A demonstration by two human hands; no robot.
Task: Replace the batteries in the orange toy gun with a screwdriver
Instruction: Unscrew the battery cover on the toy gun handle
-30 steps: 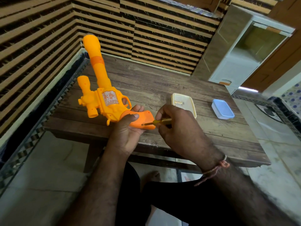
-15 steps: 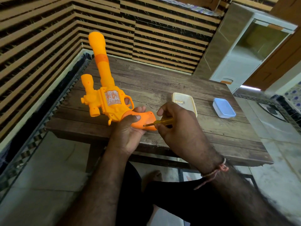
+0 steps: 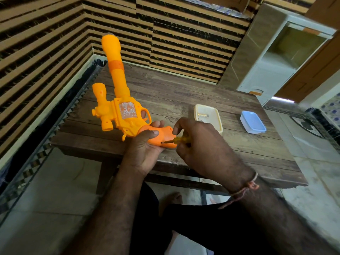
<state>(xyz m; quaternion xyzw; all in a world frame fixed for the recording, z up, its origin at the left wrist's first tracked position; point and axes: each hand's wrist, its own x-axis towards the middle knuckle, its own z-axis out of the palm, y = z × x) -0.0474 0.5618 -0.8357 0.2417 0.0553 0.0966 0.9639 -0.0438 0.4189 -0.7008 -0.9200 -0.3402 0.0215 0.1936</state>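
Note:
The orange toy gun (image 3: 121, 111) lies on the wooden table (image 3: 184, 92), its long barrel pointing away toward the striped wall. My left hand (image 3: 145, 153) grips the darker orange handle from below, thumb on top. My right hand (image 3: 200, 150) is closed around a small screwdriver (image 3: 177, 140) with a yellow handle. The metal tip of the screwdriver sits in a hole in the side of the gun's handle. Most of the screwdriver handle is hidden by my fingers.
A shallow cream tray (image 3: 207, 116) with small metal parts inside lies just behind my right hand. A blue lidded plastic box (image 3: 253, 122) sits further right on the table. A white cabinet (image 3: 276, 57) stands beyond the table's far right corner. My legs are under the table's near edge.
The screwdriver tip has moved from near the handle's rear edge into the hole in its side. The gun stays gripped in my left hand; the view has shifted slightly.

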